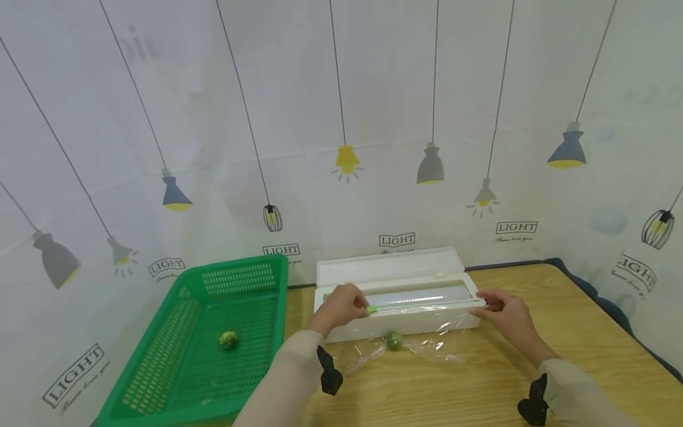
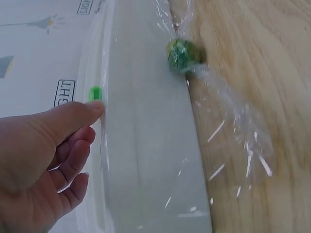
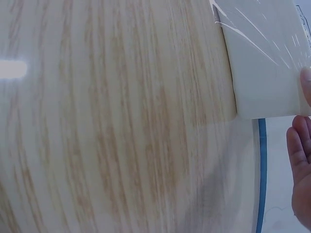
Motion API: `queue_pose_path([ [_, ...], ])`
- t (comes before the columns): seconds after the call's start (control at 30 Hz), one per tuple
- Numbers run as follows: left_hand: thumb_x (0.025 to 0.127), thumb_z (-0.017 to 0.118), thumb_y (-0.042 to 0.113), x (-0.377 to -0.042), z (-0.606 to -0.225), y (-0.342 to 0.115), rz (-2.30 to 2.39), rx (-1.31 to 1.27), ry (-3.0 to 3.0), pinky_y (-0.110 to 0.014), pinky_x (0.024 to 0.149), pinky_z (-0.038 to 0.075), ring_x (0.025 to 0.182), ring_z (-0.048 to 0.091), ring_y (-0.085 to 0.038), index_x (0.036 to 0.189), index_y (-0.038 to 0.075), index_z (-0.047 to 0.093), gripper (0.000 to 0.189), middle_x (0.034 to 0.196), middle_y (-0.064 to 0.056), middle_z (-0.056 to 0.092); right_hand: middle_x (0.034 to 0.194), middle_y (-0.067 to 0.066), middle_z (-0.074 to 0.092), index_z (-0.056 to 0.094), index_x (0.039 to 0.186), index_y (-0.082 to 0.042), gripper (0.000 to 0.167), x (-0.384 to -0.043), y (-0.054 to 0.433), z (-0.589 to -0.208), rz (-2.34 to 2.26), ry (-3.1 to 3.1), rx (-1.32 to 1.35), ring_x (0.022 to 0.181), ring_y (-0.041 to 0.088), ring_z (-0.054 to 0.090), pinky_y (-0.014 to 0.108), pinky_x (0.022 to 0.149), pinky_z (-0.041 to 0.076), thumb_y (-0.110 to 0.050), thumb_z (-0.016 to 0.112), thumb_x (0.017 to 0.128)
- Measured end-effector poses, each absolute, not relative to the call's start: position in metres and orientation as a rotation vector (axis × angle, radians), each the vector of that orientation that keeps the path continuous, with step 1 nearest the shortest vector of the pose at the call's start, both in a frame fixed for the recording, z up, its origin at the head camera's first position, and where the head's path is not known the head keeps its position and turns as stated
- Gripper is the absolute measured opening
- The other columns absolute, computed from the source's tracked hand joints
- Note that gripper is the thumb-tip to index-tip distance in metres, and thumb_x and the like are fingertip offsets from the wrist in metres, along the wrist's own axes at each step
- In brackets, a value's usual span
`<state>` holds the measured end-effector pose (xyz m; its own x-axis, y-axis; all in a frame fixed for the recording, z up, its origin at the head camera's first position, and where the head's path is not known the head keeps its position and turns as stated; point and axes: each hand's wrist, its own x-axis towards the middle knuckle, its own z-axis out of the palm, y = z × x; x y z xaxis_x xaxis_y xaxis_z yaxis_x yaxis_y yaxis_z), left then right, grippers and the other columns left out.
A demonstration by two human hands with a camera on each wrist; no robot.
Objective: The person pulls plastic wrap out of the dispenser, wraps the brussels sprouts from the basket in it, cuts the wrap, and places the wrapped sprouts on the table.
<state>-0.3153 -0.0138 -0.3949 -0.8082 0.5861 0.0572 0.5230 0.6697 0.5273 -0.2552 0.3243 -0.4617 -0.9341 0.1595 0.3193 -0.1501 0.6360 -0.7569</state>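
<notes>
A white cling film dispenser box (image 1: 405, 323) stands on the table with its lid (image 1: 392, 268) tipped back and a film roll (image 1: 421, 295) inside. My left hand (image 1: 344, 305) pinches the small green cutter slider (image 2: 95, 93) on the box's front edge, thumb on top. With thumb and fingers, my right hand (image 1: 507, 314) grips the box's right front corner; in the right wrist view only part of that hand (image 3: 302, 155) shows. Clear film hangs over the box front. A small round green ball-like item (image 1: 394, 340), wrapped in film with twisted ends (image 2: 248, 131), lies against the box front.
A green plastic basket (image 1: 281, 308) stands to the left, holding one similar yellow-green round item (image 1: 229, 340). The wooden table (image 1: 427, 397) extends in front of the box and to its right. Behind is a white backdrop (image 1: 299, 89) printed with lamps.
</notes>
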Motion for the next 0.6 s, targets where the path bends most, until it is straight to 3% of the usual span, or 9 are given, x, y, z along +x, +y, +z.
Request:
queue_pose_path([
  [0.27, 0.072, 0.071, -0.001, -0.321, -0.386, -0.031, 0.75, 0.96, 2.769, -0.022, 0.054, 0.043, 0.058, 0.049, -0.008, 0.076, 0.001, 0.07, 0.005, 0.069, 0.0, 0.06, 0.096, 0.02, 0.061, 0.059, 0.109, 0.006, 0.045, -0.253, 0.326, -0.461, 1.203, -2.504, -0.019, 0.078, 0.021, 0.056, 0.02, 0.058, 0.047, -0.021, 0.075, 0.076],
  [0.6, 0.07, 0.072, -0.002, -0.329, -0.383, -0.043, 0.753, 1.025, 2.714, -0.02, 0.053, 0.043, 0.057, 0.049, -0.007, 0.072, 0.002, 0.069, 0.005, 0.065, 0.002, 0.059, 0.097, 0.02, 0.062, 0.06, 0.108, 0.005, 0.045, -0.256, 0.325, -0.465, 1.202, -2.491, -0.02, 0.079, 0.022, 0.058, 0.019, 0.061, 0.048, -0.022, 0.076, 0.075],
])
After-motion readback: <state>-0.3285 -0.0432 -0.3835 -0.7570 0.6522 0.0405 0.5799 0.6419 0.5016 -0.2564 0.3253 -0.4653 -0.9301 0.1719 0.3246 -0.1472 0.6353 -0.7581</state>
